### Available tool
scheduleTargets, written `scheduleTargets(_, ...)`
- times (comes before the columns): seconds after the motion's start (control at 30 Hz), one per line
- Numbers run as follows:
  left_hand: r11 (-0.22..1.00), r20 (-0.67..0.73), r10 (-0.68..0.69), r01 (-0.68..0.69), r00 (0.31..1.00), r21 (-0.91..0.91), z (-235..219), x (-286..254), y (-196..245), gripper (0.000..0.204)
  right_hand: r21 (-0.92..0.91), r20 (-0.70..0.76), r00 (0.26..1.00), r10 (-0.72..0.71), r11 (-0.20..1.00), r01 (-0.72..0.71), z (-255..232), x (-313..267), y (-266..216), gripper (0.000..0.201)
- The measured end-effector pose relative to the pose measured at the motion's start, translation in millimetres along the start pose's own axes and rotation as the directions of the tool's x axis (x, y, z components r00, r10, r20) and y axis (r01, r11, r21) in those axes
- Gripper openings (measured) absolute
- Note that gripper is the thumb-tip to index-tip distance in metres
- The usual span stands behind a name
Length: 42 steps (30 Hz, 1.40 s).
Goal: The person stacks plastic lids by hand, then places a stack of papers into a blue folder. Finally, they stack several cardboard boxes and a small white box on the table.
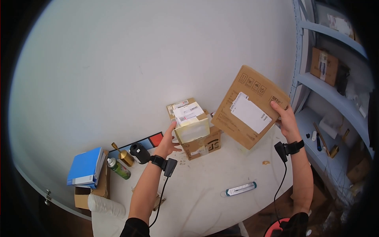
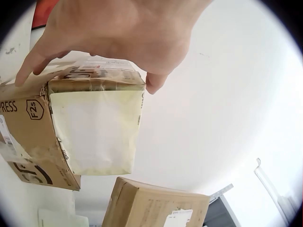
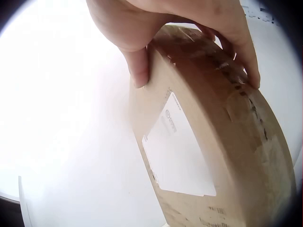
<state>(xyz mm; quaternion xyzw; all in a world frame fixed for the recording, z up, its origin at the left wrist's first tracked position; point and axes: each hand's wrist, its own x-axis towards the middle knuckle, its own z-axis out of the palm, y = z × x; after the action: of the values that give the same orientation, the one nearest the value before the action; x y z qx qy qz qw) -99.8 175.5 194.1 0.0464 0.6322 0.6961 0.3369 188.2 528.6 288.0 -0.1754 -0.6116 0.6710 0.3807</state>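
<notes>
My right hand [image 1: 287, 121] grips a large cardboard box [image 1: 233, 100] by its right side, raised and tilted. Its thumb lies on the face with the white label [image 1: 251, 113], and the other fingers reach over the taped side [image 3: 251, 137]. Farther left, a smaller box [image 1: 193, 131] with a pale yellow-white face and papers on top rests on a brown box [image 1: 211, 145] with black lettering. Close at the left of this stack is my left hand [image 1: 167, 143], fingers spread. In the left wrist view its thumb reaches the smaller box's top corner [image 2: 143, 84].
On the white table [image 1: 197, 197] lies a spring scale [image 1: 241, 189]. At the left stand blue folders [image 1: 85, 166] on a box, a green spray can [image 1: 119, 169], a brass-coloured pot [image 1: 125, 157] and a white roll [image 1: 106, 205]. A blue-grey shelf [image 1: 331, 89] rises at the right.
</notes>
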Motion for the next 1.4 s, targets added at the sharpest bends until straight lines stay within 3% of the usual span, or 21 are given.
scheduleTargets(0.1,0.999,0.028,-0.002,0.001,1.0,0.048,-6.5,21.1,-6.1,0.1,0.013,-0.144,0.99,0.006,1.0,-0.004,9.6,11.1,40.1,0.101)
scheduleTargets(0.2,1.0,0.017,-0.002,0.001,1.0,0.028,-3.1,21.2,-5.1,0.093,-0.127,-0.189,0.965,-0.179,0.979,0.157,33.1,17.4,59.7,0.109)
scheduleTargets(0.27,1.0,-0.032,0.0,0.0,0.999,0.004,-1.0,19.1,-3.4,0.085,-0.104,-0.139,0.967,-0.214,0.974,0.2,52.1,13.5,60.0,0.111)
scheduleTargets(0.37,0.996,0.155,0.06,-0.049,0.986,-0.074,-11.5,24.2,-5.8,0.068,-0.142,-0.063,0.969,-0.24,0.963,0.23,62.6,8.5,54.9,0.111)
scheduleTargets(0.57,0.99,0.015,0.12,-0.119,0.993,-0.071,-43.9,-42.5,-13.3,0.057,-0.198,0.006,0.961,-0.278,0.941,0.274,61.8,-15.7,42.5,0.111)
scheduleTargets(0.6,0.992,0.004,0.108,-0.107,0.994,-0.067,-50.8,-66.1,-16.9,0.058,-0.26,0.019,0.94,-0.341,0.906,0.334,58.5,-21.9,39.5,0.112)
scheduleTargets(0.7,0.997,0.226,0.068,-0.057,0.972,-0.053,-91.5,-122.9,-35.3,0.073,-0.376,0.039,0.876,-0.481,0.805,0.459,46.5,-30.2,40.6,0.113)
scheduleTargets(0.8,0.976,0.392,-0.009,0.094,0.92,-0.198,-120.7,-150.2,-83.0,0.074,-0.368,0.037,0.833,-0.552,0.767,0.525,45.4,-26.0,51.5,0.115)
scheduleTargets(0.83,0.966,0.374,-0.104,0.183,0.922,-0.182,-127.8,-153.5,-107.3,0.073,-0.361,0.056,0.814,-0.579,0.748,0.557,48.7,-25.7,53.3,0.117)
scheduleTargets(0.87,0.946,0.446,-0.179,0.279,0.877,-0.168,-116.4,-158.5,-119.2,0.069,-0.354,0.076,0.79,-0.608,0.725,0.591,52.2,-24.7,55.0,0.118)
scheduleTargets(0.9,0.932,0.404,-0.278,0.346,0.872,-0.105,-99.8,-163.5,-128.4,0.073,-0.361,0.171,0.725,-0.667,0.642,0.676,54.9,-24.4,59.3,0.119)
scheduleTargets(0.97,0.939,0.51,-0.311,0.341,0.802,0.036,-82.4,-149.8,-145.8,0.084,-0.345,0.359,0.561,-0.746,0.452,0.822,58.8,-27.1,70.5,0.122)
scheduleTargets(1.07,0.936,0.523,-0.351,0.295,0.777,0.191,-52.1,-135.8,-142.1,0.087,-0.463,0.461,0.515,-0.723,0.299,0.835,73.1,-55.4,63.6,0.128)
scheduleTargets(1.17,0.897,0.546,-0.353,0.11,0.76,0.427,-43.6,-113.3,-130.1,0.087,-0.528,0.25,0.663,-0.705,0.475,0.704,72.7,-59.3,80.7,0.128)
scheduleTargets(1.27,0.903,0.404,-0.165,-0.028,0.9,0.43,-35.1,-87.9,-120.9,0.089,-0.551,0.058,0.741,-0.669,0.597,0.583,74.4,-41.0,78.4,0.123)
scheduleTargets(1.3,0.937,0.304,-0.109,-0.004,0.946,0.348,-35.6,-72.7,-118.0,0.09,-0.55,0.004,0.754,-0.657,0.628,0.55,76.6,-31.5,74.3,0.122)
scheduleTargets(1.37,0.985,0.072,-0.013,0.0,0.997,0.174,-42.2,-33.5,-111.6,0.094,-0.616,0.131,0.738,-0.661,0.529,0.583,80.6,-18.8,70.3,0.12)
scheduleTargets(1.4,0.995,0.047,-0.022,0.017,0.999,0.103,-45.3,-17.9,-110.1,0.097,-0.641,0.198,0.727,-0.657,0.474,0.603,83.9,-15.0,68.4,0.119)
